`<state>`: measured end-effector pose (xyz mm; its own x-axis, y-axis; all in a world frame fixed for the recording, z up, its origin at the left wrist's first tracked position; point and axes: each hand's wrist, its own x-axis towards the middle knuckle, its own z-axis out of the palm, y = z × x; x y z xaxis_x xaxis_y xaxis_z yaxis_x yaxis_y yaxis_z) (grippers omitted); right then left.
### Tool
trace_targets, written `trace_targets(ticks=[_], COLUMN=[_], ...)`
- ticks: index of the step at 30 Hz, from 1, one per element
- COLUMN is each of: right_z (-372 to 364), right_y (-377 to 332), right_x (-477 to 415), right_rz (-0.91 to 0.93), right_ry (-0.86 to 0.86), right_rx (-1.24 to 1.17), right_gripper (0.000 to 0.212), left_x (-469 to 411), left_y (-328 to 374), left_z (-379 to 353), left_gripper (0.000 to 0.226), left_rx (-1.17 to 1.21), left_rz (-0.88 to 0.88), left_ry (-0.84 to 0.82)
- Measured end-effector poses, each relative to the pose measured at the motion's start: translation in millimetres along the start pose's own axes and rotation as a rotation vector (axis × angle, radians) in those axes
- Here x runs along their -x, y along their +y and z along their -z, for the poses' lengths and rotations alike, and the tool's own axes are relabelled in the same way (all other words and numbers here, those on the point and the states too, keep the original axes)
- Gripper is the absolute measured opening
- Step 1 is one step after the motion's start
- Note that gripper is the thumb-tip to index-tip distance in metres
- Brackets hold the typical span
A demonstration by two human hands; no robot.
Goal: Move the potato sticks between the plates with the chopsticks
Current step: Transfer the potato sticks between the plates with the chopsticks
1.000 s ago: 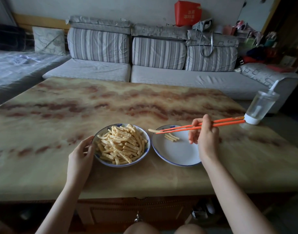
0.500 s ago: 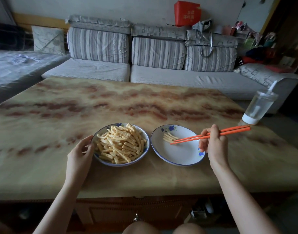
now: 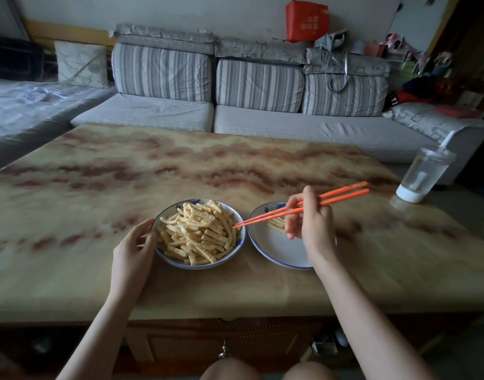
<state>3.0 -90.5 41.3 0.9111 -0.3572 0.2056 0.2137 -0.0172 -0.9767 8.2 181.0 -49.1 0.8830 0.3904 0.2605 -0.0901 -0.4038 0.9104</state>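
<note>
Potato sticks (image 3: 198, 233) heaped in left plate (image 3: 236, 246); few in right plate (image 3: 273, 248). Right hand (image 3: 308, 220), grip closed on orange chopsticks (image 3: 268, 216), tips over the heap's right edge. Left hand (image 3: 133, 249) cups left plate's rim, fingers loosely curled. Both plates on tabletop (image 3: 98, 187).

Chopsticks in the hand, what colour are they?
Orange; the long thin chopsticks show clearly in the head view, held by the right hand.

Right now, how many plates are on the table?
2. The full plate sits by the left hand; the near-empty plate lies right of it, partly under the right hand.
</note>
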Motion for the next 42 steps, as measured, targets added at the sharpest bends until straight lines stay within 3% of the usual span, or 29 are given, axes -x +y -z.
trace_targets(ticks=[12,23,32,42], right_z=[-3.9,-13.5,7.6,67.2], right_y=[6.0,14.7,-0.7,9.5], right_x=[11.6,15.8,8.7,-25.0], right_rz=[-0.058,0.012,0.073,0.091], right_ry=[-0.063,-0.114,0.061,0.279], right_rx=[0.037,0.074,-0.038,0.136], right_gripper=[0.049,0.051,0.049,0.048], left_x=[-2.2,-1.7,-1.8,-2.0], left_y=[-5.2,-6.6,-4.6,-5.8], left_z=[-0.7,-0.3,-0.7,-0.5], left_gripper=[0.029,0.03,0.029,0.028], left_rx=[0.015,0.001,0.012,0.004], left_rz=[-0.006,-0.021,-0.014,-0.008], left_ry=[-0.006,-0.006,-0.006,-0.001])
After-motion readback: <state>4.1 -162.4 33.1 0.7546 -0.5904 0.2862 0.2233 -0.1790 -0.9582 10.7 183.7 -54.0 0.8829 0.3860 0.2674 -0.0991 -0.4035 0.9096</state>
